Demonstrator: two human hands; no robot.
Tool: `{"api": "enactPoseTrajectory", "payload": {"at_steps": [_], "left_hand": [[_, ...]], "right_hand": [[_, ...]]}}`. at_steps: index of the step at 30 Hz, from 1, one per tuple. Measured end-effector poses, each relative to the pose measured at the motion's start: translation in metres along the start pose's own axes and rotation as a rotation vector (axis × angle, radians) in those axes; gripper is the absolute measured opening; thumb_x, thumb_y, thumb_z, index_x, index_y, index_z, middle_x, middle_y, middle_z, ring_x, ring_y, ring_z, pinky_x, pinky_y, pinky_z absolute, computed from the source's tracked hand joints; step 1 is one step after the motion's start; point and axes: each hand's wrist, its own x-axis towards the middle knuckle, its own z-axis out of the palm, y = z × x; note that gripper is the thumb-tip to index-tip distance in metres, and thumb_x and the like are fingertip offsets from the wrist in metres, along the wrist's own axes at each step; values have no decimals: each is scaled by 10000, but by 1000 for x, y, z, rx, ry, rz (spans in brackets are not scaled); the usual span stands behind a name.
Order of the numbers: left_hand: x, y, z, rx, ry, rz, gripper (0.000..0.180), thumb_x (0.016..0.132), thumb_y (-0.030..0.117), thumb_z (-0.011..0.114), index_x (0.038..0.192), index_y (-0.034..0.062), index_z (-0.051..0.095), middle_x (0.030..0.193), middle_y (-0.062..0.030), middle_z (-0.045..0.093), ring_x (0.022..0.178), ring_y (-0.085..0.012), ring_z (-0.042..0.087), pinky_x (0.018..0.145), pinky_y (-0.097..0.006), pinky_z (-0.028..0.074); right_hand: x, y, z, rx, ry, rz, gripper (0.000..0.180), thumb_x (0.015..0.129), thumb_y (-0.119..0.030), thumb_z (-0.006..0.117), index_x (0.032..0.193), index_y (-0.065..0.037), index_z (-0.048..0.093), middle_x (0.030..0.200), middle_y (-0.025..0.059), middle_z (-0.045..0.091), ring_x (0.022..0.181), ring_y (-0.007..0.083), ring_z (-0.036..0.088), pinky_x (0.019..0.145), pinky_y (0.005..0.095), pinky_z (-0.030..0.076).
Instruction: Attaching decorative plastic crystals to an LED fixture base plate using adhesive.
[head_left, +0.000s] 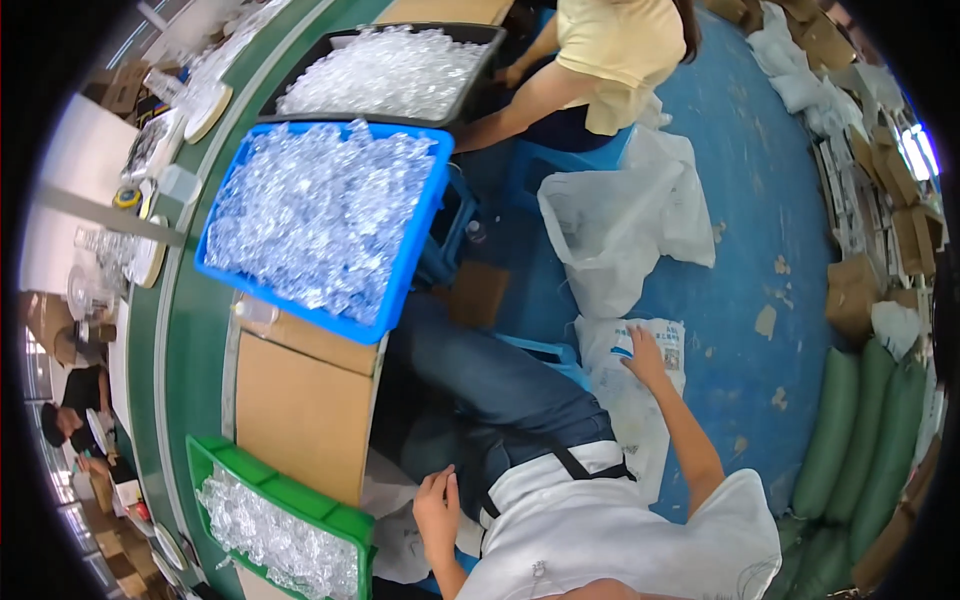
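Observation:
My right hand point(647, 356) reaches out to the right, fingers apart, over a white sack with blue print point(640, 440) on the floor beside my seat. Whether the fingers touch the sack, I cannot tell. My left hand point(436, 508) is near my lap, fingers loosely stretched and nothing visible in them. Close by on its left stands a green crate point(285, 490) of small clear plastic pieces. A large blue tub point(395, 290), heaped with similar clear pieces, rests farther off at the bench. Between crate and tub lies a brown cardboard sheet point(295, 400).
Beyond the blue tub is a black tub point(480, 50) of clear pieces, with a co-worker in a yellow top point(610, 55) seated beside it. An open white sack point(610, 230) stands on the blue floor. Green rolls point(830, 430) and cardboard boxes point(850, 295) line the right side.

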Motion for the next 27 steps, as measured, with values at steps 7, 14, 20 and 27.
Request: {"api": "enactPoseTrajectory", "payload": {"at_steps": [7,14,20,27], "left_hand": [[76,77,17,-36,59,343,195,888,92,551,1036,13,651,921,-143,638,815,-290,618,718,-328,481],[206,136,106,-416,-163,318,330,921,156,572,1230,41,550,1049,-101,630,930,-163,627,758,-261,501],[309,156,235,-756,-520,-383,789,795,615,607,1317,58,409,1195,-120,475,1067,-247,519,714,-378,536],[330,170,306,-633,-600,-528,1099,676,708,642,1385,-50,280,1245,-193,436,1055,-287,506,763,-472,493]], "right_hand": [[174,0,-9,-321,396,-259,655,732,7,569,1354,-108,400,1421,138,361,1326,310,333,1054,461,308],[201,-3,-18,-430,349,-394,514,789,-60,532,1293,-146,480,1492,62,299,1376,230,275,1067,503,270],[175,0,-40,-276,217,-455,327,761,-101,570,1085,-142,579,1394,52,429,1366,211,298,1050,565,255],[183,-17,-54,-331,424,-482,73,770,-158,597,834,-123,600,952,25,623,1072,185,557,1058,596,214]]}}
